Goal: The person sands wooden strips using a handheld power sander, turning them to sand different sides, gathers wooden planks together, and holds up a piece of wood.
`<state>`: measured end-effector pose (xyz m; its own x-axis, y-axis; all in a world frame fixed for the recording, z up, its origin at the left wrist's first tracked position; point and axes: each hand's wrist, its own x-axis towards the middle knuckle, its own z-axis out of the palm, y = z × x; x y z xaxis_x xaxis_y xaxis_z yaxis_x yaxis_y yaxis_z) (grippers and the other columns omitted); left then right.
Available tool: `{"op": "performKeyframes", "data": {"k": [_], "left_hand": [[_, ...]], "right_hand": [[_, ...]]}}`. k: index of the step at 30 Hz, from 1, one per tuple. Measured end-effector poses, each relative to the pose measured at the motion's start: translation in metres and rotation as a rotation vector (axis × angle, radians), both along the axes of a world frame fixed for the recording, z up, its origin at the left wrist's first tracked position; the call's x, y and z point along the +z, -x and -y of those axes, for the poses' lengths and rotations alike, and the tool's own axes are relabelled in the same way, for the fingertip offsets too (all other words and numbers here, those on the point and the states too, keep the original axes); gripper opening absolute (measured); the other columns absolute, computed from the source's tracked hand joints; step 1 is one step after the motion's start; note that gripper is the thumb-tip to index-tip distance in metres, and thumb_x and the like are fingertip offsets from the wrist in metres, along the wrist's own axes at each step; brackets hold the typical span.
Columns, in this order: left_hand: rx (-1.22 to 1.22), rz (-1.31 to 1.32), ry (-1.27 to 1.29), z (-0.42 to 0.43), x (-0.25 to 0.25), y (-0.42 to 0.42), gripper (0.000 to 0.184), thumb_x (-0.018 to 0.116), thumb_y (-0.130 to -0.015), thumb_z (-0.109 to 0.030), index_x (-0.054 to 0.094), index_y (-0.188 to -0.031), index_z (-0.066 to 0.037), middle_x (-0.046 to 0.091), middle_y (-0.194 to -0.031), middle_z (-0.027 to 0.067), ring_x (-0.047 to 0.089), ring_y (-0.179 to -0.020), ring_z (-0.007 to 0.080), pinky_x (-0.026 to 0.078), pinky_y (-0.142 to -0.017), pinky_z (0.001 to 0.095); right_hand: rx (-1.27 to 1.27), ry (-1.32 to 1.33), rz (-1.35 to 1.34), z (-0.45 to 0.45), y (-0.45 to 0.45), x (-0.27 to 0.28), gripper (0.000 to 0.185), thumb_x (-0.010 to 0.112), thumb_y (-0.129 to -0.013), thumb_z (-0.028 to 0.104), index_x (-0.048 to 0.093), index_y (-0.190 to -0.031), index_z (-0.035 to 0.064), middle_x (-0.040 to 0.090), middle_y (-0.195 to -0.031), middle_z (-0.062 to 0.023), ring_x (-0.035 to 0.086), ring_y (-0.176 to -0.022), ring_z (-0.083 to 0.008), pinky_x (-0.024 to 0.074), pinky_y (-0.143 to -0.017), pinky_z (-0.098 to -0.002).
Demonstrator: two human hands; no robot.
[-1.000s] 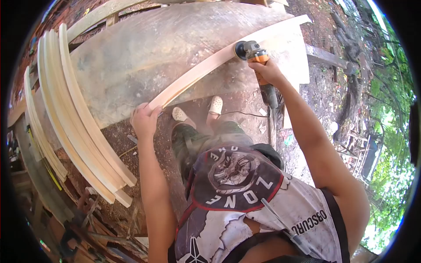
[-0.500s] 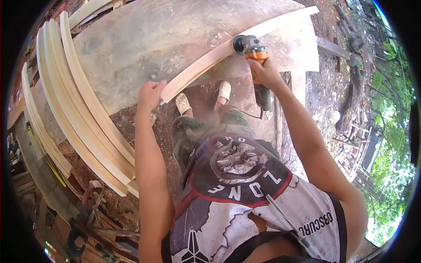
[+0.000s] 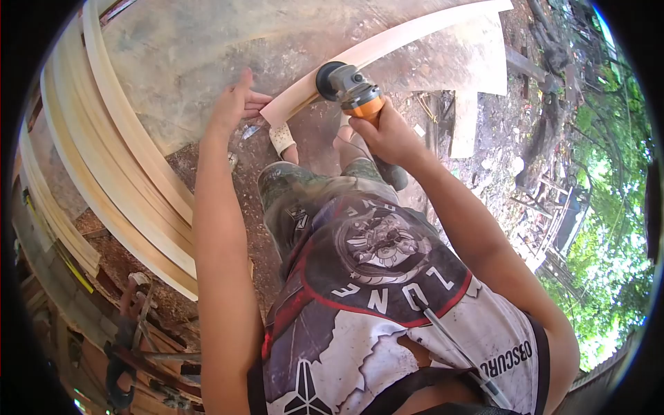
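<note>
A long curved wooden strip (image 3: 394, 39) lies across the dusty work table (image 3: 194, 55), its near end toward my feet. My right hand (image 3: 393, 135) is wrapped around the orange and grey body of an angle grinder (image 3: 362, 104). The grinder's dark round disc (image 3: 328, 81) sits at the strip's surface, close to the near end. Beside that end is my left hand (image 3: 234, 107), thumb raised and fingers stretched out. Its fingertips reach the strip's end; whether they press on it I cannot tell.
Several curved wooden strips (image 3: 114, 155) lean side by side at my left, with thinner strips (image 3: 55, 200) beyond them. A pale board (image 3: 465, 124) juts out at the table's right. My feet stand just below the strip. Timber lies at lower left.
The grinder has moved left along the strip, toward its near end. My left hand has gone from closed at the strip's end to open, with its fingers spread.
</note>
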<state>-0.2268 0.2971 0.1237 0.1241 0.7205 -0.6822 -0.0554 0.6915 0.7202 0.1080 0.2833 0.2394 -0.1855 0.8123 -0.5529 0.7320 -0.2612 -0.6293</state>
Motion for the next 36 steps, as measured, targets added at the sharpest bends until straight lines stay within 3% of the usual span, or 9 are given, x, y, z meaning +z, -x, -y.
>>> {"op": "performKeyframes", "data": {"k": [6, 9, 12, 21, 23, 27, 33, 35, 36], "left_hand": [[-0.015, 0.008, -0.003, -0.002, 0.007, 0.002, 0.103, 0.033, -0.097, -0.080, 0.062, -0.126, 0.015, 0.074, -0.107, 0.0253, 0.073, -0.102, 0.0319, 0.057, -0.094, 0.0386], [-0.079, 0.011, 0.015, -0.006, 0.007, 0.002, 0.108, 0.028, -0.095, -0.083, 0.062, -0.126, 0.015, 0.075, -0.107, 0.0247, 0.072, -0.104, 0.0322, 0.056, -0.095, 0.0391], [-0.086, -0.010, 0.028, -0.007, 0.002, 0.003, 0.112, 0.024, -0.094, -0.085, 0.059, -0.129, 0.015, 0.074, -0.109, 0.0244, 0.072, -0.105, 0.0322, 0.055, -0.096, 0.0394], [-0.009, -0.020, 0.076, -0.011, 0.009, 0.001, 0.112, 0.016, -0.094, -0.085, 0.061, -0.129, 0.011, 0.074, -0.110, 0.0229, 0.071, -0.106, 0.0307, 0.053, -0.099, 0.0397], [-0.118, 0.108, 0.157, -0.014, -0.013, 0.014, 0.122, 0.016, -0.092, -0.088, 0.037, -0.144, 0.020, 0.071, -0.116, 0.0284, 0.070, -0.112, 0.0313, 0.054, -0.098, 0.0380], [-0.053, 0.052, 0.128, -0.008, 0.009, 0.006, 0.123, 0.018, -0.092, -0.087, 0.024, -0.147, 0.022, 0.071, -0.115, 0.0286, 0.070, -0.112, 0.0324, 0.055, -0.097, 0.0383], [-0.056, 0.023, 0.111, -0.008, 0.012, 0.005, 0.122, 0.018, -0.092, -0.088, 0.037, -0.141, 0.022, 0.071, -0.114, 0.0280, 0.070, -0.110, 0.0325, 0.055, -0.096, 0.0377], [-0.057, -0.010, 0.147, -0.009, 0.011, 0.004, 0.116, 0.014, -0.093, -0.086, 0.068, -0.118, 0.013, 0.073, -0.113, 0.0240, 0.069, -0.112, 0.0327, 0.047, -0.106, 0.0402], [-0.061, -0.010, 0.145, -0.010, 0.010, 0.004, 0.116, 0.014, -0.093, -0.086, 0.068, -0.118, 0.013, 0.073, -0.113, 0.0240, 0.069, -0.112, 0.0327, 0.047, -0.106, 0.0402]], "right_hand": [[0.063, -0.019, 0.030, 0.014, 0.021, 0.007, 0.065, 0.071, -0.090, 0.038, 0.046, -0.127, -0.0084, 0.068, -0.107, -0.0301, 0.068, -0.105, -0.0449, 0.0524, -0.089, -0.0482], [0.132, -0.019, 0.067, 0.021, 0.029, 0.011, 0.055, 0.070, -0.094, 0.029, 0.048, -0.128, -0.0070, 0.069, -0.106, -0.0212, 0.070, -0.102, -0.0325, 0.0526, -0.090, -0.0412], [0.201, 0.046, 0.096, 0.029, 0.048, 0.023, 0.059, 0.072, -0.092, 0.033, 0.047, -0.127, -0.0070, 0.069, -0.101, -0.0279, 0.069, -0.100, -0.0447, 0.0530, -0.086, -0.0471], [0.341, 0.055, 0.051, 0.030, 0.060, 0.027, 0.062, 0.075, -0.090, 0.035, 0.047, -0.128, -0.0062, 0.067, -0.105, -0.0314, 0.067, -0.100, -0.0468, 0.0520, -0.085, -0.0504], [0.316, 0.079, 0.087, 0.026, 0.060, 0.031, 0.062, 0.074, -0.090, 0.035, 0.047, -0.128, -0.0060, 0.067, -0.107, -0.0308, 0.068, -0.102, -0.0452, 0.0524, -0.086, -0.0495], [0.210, 0.064, 0.119, 0.011, 0.033, 0.022, 0.061, 0.072, -0.090, 0.041, 0.047, -0.123, -0.0043, 0.068, -0.105, -0.0309, 0.068, -0.102, -0.0463, 0.0521, -0.088, -0.0516], [0.145, -0.053, 0.064, -0.014, -0.012, 0.003, 0.066, 0.074, -0.089, 0.037, 0.047, -0.131, -0.0054, 0.068, -0.113, -0.0293, 0.067, -0.110, -0.0441, 0.0513, -0.094, -0.0473], [0.133, -0.048, 0.087, -0.023, -0.024, -0.005, 0.064, 0.073, -0.090, 0.035, 0.047, -0.132, -0.0058, 0.068, -0.113, -0.0268, 0.068, -0.109, -0.0400, 0.0514, -0.096, -0.0452], [0.085, -0.055, 0.046, -0.029, -0.028, -0.001, 0.061, 0.073, -0.090, 0.034, 0.049, -0.131, -0.0050, 0.069, -0.113, -0.0258, 0.068, -0.110, -0.0374, 0.0512, -0.096, -0.0444]]}}
